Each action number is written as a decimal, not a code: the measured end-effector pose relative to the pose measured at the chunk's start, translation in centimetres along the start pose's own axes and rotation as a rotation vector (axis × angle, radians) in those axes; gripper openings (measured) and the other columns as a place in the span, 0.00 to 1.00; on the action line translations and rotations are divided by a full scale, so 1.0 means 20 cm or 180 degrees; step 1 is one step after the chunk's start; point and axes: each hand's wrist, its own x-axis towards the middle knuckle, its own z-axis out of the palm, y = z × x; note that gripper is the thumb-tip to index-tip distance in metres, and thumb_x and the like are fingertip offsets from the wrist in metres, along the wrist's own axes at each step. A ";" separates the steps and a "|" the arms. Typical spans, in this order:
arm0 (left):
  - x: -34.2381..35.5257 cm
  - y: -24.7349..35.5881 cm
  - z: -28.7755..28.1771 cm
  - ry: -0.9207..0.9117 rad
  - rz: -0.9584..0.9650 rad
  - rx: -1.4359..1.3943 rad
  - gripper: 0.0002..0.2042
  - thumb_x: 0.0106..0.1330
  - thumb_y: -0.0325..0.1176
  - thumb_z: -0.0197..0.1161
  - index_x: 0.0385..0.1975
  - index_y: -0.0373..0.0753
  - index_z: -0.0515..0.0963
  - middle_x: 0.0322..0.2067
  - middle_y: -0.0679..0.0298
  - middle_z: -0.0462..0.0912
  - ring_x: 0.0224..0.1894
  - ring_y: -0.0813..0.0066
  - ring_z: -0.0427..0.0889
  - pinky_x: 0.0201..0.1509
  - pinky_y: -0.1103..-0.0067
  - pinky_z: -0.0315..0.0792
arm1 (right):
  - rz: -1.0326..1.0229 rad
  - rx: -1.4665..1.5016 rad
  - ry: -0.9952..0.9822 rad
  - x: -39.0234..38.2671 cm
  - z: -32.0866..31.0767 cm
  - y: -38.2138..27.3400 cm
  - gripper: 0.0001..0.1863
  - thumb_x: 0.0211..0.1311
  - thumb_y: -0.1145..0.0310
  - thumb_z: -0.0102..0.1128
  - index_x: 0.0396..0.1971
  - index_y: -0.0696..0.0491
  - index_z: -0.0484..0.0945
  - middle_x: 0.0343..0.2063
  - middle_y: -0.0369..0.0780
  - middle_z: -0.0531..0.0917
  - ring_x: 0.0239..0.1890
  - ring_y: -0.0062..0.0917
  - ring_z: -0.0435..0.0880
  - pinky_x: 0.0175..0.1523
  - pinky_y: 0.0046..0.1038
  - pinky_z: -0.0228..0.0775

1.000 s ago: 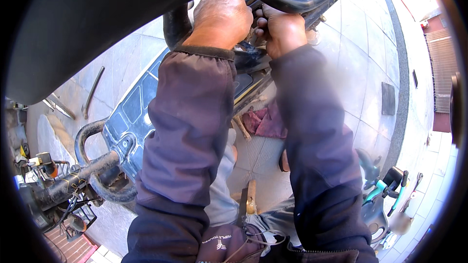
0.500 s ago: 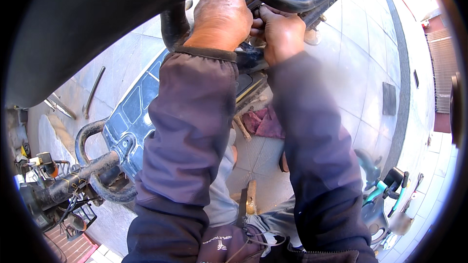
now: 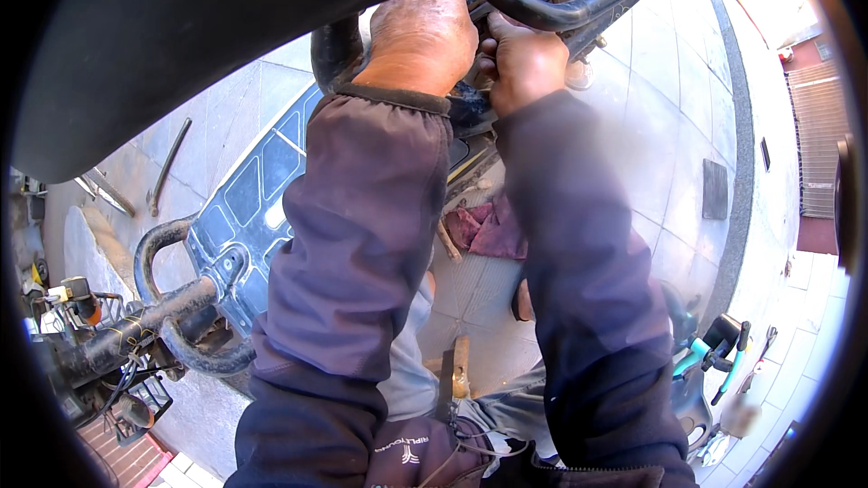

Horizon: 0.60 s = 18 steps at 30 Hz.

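Observation:
Both my arms, in dark sleeves, reach up to the vehicle's frame at the top of the view. My left hand (image 3: 421, 34) is beside a thick black tube (image 3: 337, 56), back turned up; its fingers are hidden behind the hand. Close to its right, my right hand (image 3: 530, 63) has its fingers curled in, thumb toward the left hand. Whatever they close on is too dark and small to make out. Just above the right hand runs a bent black frame tube (image 3: 542, 9). A blue floor panel (image 3: 258, 194) of the vehicle lies left of my left sleeve.
A large black curved part (image 3: 181, 54) covers the upper left. Black front-end tubing (image 3: 172, 307) with cables is at lower left. On the paving lie a maroon rag (image 3: 495, 230), a metal bar (image 3: 170, 163) and a dark flat plate (image 3: 715, 188). A wooden handle (image 3: 462, 369) lies near my legs.
The view has shifted slightly, with the black curved part covering a bit more of the top. Both hands stay at the frame, and the right fingers have curled slightly.

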 end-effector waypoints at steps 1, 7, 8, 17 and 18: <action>0.00 0.00 0.00 0.0008 0.0029 0.0040 0.18 0.54 0.36 0.63 0.44 0.36 0.78 0.39 0.44 0.81 0.46 0.49 0.79 0.55 0.64 0.70 | -0.0124 -0.0079 0.0015 0.01 0.00 0.02 0.05 0.58 0.76 0.59 0.34 0.60 0.77 0.23 0.37 0.78 0.20 0.18 0.73 0.20 0.21 0.62; -0.01 0.00 0.01 0.0088 0.0037 -0.0034 0.18 0.54 0.36 0.63 0.44 0.36 0.78 0.39 0.44 0.81 0.46 0.49 0.79 0.55 0.64 0.70 | -0.0941 -0.0596 0.0178 0.03 -0.04 0.12 0.06 0.59 0.76 0.58 0.33 0.62 0.80 0.23 0.39 0.80 0.21 0.19 0.75 0.23 0.21 0.66; 0.00 0.00 0.00 0.0057 0.0036 -0.0011 0.18 0.54 0.36 0.63 0.44 0.36 0.78 0.39 0.44 0.81 0.46 0.49 0.79 0.55 0.64 0.70 | -0.0959 -0.0616 0.0108 0.03 -0.05 0.12 0.08 0.59 0.75 0.58 0.35 0.63 0.80 0.22 0.39 0.80 0.21 0.19 0.75 0.25 0.21 0.66; 0.00 0.00 -0.01 -0.0023 0.0057 -0.0096 0.19 0.53 0.38 0.65 0.43 0.34 0.78 0.38 0.43 0.80 0.45 0.47 0.79 0.53 0.64 0.70 | -0.1861 -0.1554 0.0142 -0.08 -0.05 0.10 0.12 0.52 0.73 0.56 0.37 0.60 0.81 0.31 0.53 0.82 0.37 0.44 0.82 0.47 0.32 0.71; 0.00 0.01 -0.01 -0.0048 0.0043 -0.0112 0.19 0.53 0.38 0.66 0.43 0.33 0.78 0.38 0.43 0.80 0.45 0.47 0.79 0.53 0.64 0.70 | -0.1756 -0.1451 0.0087 -0.07 -0.07 0.10 0.13 0.52 0.73 0.55 0.37 0.61 0.81 0.31 0.53 0.82 0.38 0.44 0.82 0.47 0.32 0.71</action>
